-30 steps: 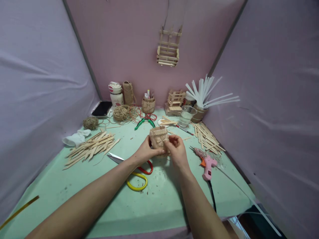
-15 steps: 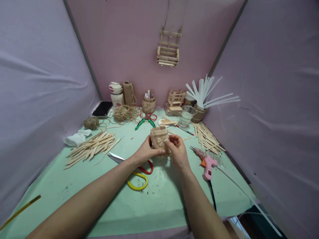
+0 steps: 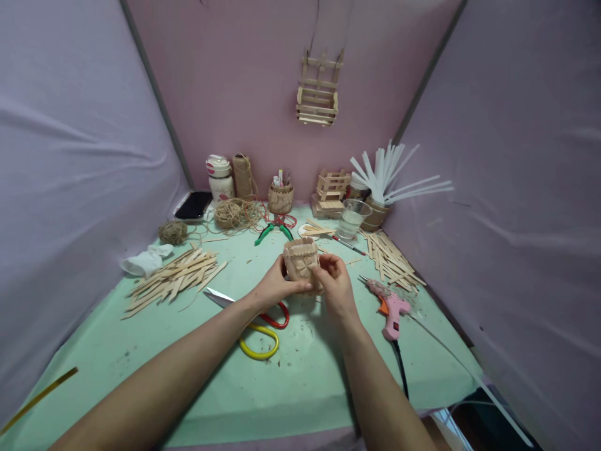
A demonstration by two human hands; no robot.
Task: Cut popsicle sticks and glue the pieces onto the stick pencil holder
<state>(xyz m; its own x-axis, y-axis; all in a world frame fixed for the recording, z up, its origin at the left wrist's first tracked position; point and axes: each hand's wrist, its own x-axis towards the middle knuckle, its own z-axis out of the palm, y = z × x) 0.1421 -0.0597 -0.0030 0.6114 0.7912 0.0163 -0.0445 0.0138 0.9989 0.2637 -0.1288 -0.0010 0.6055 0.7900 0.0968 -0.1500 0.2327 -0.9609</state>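
Between my hands, at the middle of the table, is a small wooden-stick pot (image 3: 300, 252) with a petal-shaped flower on its front. My left hand (image 3: 277, 285) grips its left side and lower edge, thumb across the front. On the right, my right hand (image 3: 335, 282) is closed on the pot, its thumb pressed by the flower. The pot's far side and the fingers behind it are hidden. Beneath my left forearm lie scissors (image 3: 260, 342) with one yellow and one red handle. A pink glue gun (image 3: 392, 307) rests right of my right hand.
Wooden sticks lie in piles at left (image 3: 176, 279) and right (image 3: 389, 257). Behind the pot are green-handled pliers (image 3: 273, 230), twine (image 3: 232, 214), a clear cup (image 3: 353, 219) and a pot of white glue sticks (image 3: 375, 213). A stick-made rack (image 3: 318, 97) hangs on the back wall.
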